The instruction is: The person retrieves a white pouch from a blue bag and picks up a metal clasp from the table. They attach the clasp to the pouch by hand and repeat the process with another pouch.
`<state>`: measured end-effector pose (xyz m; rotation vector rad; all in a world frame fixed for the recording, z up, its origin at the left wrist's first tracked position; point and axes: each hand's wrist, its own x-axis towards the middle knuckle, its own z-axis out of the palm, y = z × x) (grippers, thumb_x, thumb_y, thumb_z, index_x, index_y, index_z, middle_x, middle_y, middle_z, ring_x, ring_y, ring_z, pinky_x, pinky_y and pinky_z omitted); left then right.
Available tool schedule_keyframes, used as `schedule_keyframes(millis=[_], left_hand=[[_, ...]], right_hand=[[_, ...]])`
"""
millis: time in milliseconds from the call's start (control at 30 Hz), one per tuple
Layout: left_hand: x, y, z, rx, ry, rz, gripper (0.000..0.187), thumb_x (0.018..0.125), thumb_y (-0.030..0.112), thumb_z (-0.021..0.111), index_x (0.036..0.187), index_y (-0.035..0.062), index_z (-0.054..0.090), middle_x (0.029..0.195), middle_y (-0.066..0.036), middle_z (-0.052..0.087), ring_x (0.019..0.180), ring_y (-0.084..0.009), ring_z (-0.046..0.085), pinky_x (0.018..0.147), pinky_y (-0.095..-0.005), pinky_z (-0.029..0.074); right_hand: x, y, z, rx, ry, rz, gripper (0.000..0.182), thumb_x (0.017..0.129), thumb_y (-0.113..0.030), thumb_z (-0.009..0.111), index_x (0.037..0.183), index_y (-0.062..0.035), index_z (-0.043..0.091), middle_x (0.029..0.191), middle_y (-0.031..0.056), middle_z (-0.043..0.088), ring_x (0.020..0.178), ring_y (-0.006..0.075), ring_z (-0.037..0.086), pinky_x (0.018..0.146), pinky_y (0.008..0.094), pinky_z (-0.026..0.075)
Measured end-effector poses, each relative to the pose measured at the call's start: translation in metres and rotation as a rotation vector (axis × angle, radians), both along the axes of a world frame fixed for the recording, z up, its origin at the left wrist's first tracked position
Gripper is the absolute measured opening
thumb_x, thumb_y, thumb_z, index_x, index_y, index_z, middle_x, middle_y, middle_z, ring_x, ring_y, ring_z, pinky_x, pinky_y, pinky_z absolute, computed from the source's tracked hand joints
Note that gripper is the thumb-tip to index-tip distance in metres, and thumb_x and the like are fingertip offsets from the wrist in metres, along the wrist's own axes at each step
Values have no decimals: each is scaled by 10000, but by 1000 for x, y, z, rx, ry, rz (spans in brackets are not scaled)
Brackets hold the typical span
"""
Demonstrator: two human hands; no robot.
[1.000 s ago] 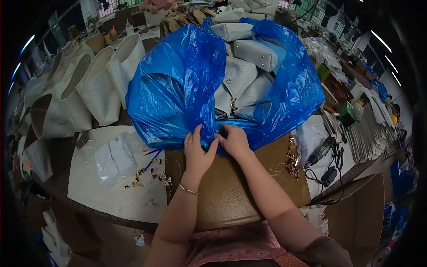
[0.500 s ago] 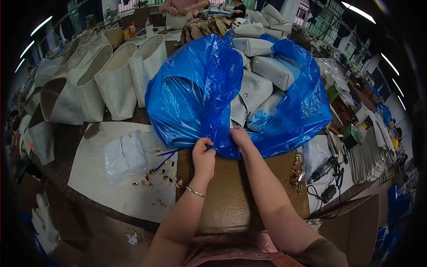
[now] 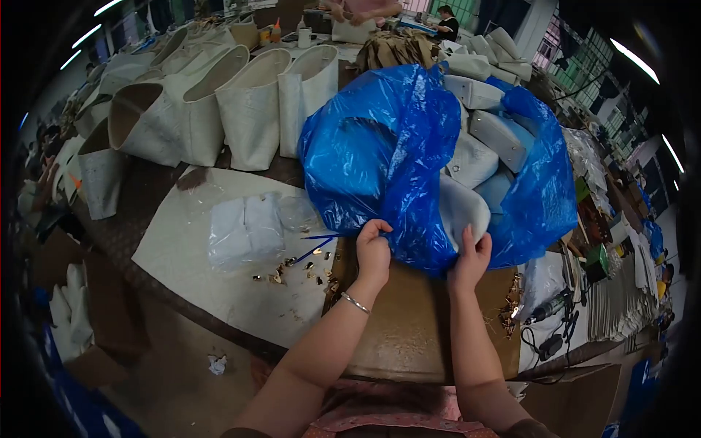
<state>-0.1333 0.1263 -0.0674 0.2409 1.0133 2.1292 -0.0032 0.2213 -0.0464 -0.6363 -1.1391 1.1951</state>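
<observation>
A large blue plastic bag [image 3: 350,160] lies on the table, with several off-white leather handbags [image 3: 471,157] showing in its opening. My left hand [image 3: 374,252] is closed on the bag's near edge at the left, a silver bangle on that wrist. At the mouth of the plastic, my right hand [image 3: 469,264] has its fingers and thumb around the near end of one pale handbag [image 3: 461,204]. The rest of that handbag is partly covered by blue plastic.
Open off-white bag bodies [image 3: 252,109] stand in a row at left. A clear packet [image 3: 246,230] and small gold metal fittings [image 3: 277,274] lie on a white sheet. More fittings and a corded tool [image 3: 549,306] are at right. Across the table, a person [image 3: 358,14] handles a pale piece.
My right hand has come out from the bag's opening and turned upward, and a pale handbag now shows at its fingertips. My left hand still holds the plastic edge. The view has shifted left.
</observation>
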Motion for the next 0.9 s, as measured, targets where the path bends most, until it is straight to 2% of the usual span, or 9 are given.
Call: schedule_keyframes(millis=[67,133,267,367,433,600,633,767,900], left_hand=[[-4,4,-19,-62,149,-18,235,732,-106,457,860,57,567,776,10,476,629,-80,441,558,-209,347],[-7,-10,-9,-129,235,137,223,735,-91,494,885,54,574,830,0,487,681,-87,471,592,-210,378],[-55,-52,39,-120,341,457,374,756,-10,622,1107,51,510,1060,-90,498,897,-158,531,750,-251,450],[-157,-77,46,-545,760,864,832,694,208,815,1325,11,311,1329,-193,323,1205,-302,368,954,-406,391],[-242,-101,39,-858,1058,1063,1132,580,366,872,1393,-11,181,1374,-254,249,1259,-385,316,1011,-478,339],[-366,-150,38,-1200,1181,862,1393,482,453,891,1441,-29,3,1471,-288,91,1369,-422,151,1090,-468,270],[-378,-152,40,-1095,1187,712,1419,484,450,891,1444,-26,-39,1494,-286,26,1394,-408,89,1127,-463,192],[-396,-96,23,-939,1427,572,1393,506,434,883,1445,-20,-39,1477,-321,54,1386,-438,58,1131,-498,86],[-407,-12,24,-1136,1407,738,1277,579,423,850,1451,13,13,1413,-367,155,1324,-490,161,1075,-582,139]], right_hand=[[8,4,-25,103,-46,1,190,900,-164,626,990,-2,585,958,55,631,861,104,557,788,251,423],[12,3,-34,13,-518,-159,299,889,-213,643,1069,17,575,1005,87,642,897,141,575,813,266,430],[14,5,-38,63,-517,-128,359,871,-234,658,1102,24,566,1013,116,652,906,169,593,809,289,447],[9,3,-35,67,-538,-162,357,877,-220,641,1116,28,548,1014,125,648,909,185,596,815,301,449],[6,3,-36,70,-547,-159,364,880,-217,633,1128,30,534,1025,135,642,920,197,597,818,309,449],[5,2,-31,69,-616,-157,415,878,-220,623,1164,46,483,1068,181,609,972,242,592,832,331,446],[6,2,-32,62,-616,-179,415,878,-220,623,1164,46,483,1068,181,609,972,242,592,832,331,446],[3,1,-34,67,-628,-153,432,888,-205,603,1202,46,446,1076,183,601,978,250,586,850,333,441],[1,14,-42,180,-704,-184,434,896,-190,584,1225,42,421,1078,175,591,967,250,582,848,330,444]])
